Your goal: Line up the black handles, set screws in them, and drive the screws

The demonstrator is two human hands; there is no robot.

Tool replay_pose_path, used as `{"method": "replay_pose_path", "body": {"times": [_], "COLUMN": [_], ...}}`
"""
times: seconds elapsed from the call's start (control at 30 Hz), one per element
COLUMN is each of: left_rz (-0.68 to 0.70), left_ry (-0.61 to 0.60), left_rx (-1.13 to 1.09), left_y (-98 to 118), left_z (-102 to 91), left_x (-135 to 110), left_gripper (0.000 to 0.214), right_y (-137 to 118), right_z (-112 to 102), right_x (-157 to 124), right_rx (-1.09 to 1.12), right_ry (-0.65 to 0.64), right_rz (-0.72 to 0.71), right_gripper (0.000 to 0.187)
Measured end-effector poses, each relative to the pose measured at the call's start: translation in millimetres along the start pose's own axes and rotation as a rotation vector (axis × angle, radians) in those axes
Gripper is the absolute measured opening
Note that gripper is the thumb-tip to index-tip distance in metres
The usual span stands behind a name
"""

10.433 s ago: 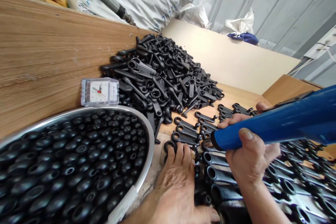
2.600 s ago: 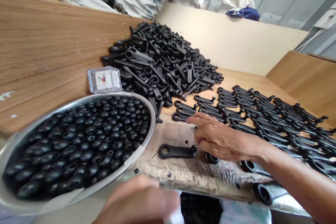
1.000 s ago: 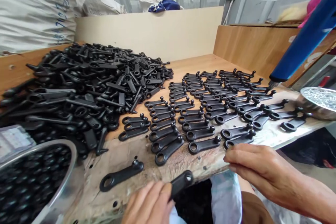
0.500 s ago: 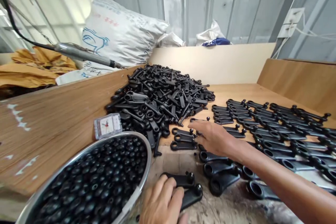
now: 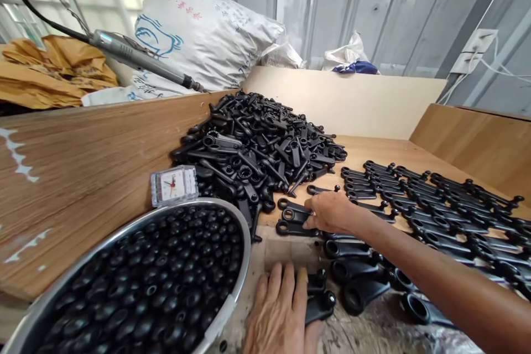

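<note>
My left hand [image 5: 280, 307] lies palm down at the bottom centre, fingers stretched out. It partly covers two black crank handles; the nearer crank handle [image 5: 318, 307] shows its stud end beside the thumb. My right hand [image 5: 332, 211] reaches in from the right. Its thumb and fingers close over the stud ends of a small stack of crank handles [image 5: 292, 228], whose ring ends point left. More crank handles [image 5: 352, 268] lie just below the right wrist. A metal bowl [image 5: 246, 232] full of black beads [image 5: 151, 289] stands left of my left hand.
A big heap of crank handles [image 5: 261, 144] fills the back middle. Rows of them [image 5: 435, 204] cover the right side. A small clock [image 5: 174, 185] stands behind the bowl. An electric screwdriver [image 5: 136, 58] hangs at upper left before a white sack [image 5: 199, 22]. Wooden boards [image 5: 91, 177] edge the bench.
My left hand has slid right and forward, flattening over the crank handles. My right hand has lowered slightly, its thumb and fingers now around the stacked handles' ends. The whole view has shifted a little.
</note>
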State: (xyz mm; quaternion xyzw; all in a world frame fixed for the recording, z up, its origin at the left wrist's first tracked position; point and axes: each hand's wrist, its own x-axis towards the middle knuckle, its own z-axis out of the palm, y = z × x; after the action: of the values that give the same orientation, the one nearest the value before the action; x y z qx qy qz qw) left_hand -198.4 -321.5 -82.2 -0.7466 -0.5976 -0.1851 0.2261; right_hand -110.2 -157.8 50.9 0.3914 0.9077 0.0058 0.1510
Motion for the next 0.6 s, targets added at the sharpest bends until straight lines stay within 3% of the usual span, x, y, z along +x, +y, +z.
{"method": "replay_pose_path", "body": {"times": [0.1,0.23,0.43,0.6], "left_rz": [-0.004,-0.068,-0.113,-0.154], "left_ry": [-0.018,0.044,-0.074,-0.011], "left_rx": [-0.01,-0.017,-0.037,-0.061], "left_y": [4,7,0,-5], "left_z": [-3.9,-1.8,-12.8,-21.3], "left_x": [1,-2,1,4], "left_gripper": [0.05,0.051,0.059,0.06], "right_y": [0,0,-5,-4], "right_z": [7,14,18,23], "right_x": [3,7,0,-14], "right_rx": [0.021,0.081,0.145,0.194], "right_ry": [-0.009,-0.009,0.018,0.062], "right_rz": [-0.029,-0.063,-0.052,-0.091], "right_gripper": [0.034,0.028,0.028,0.029]}}
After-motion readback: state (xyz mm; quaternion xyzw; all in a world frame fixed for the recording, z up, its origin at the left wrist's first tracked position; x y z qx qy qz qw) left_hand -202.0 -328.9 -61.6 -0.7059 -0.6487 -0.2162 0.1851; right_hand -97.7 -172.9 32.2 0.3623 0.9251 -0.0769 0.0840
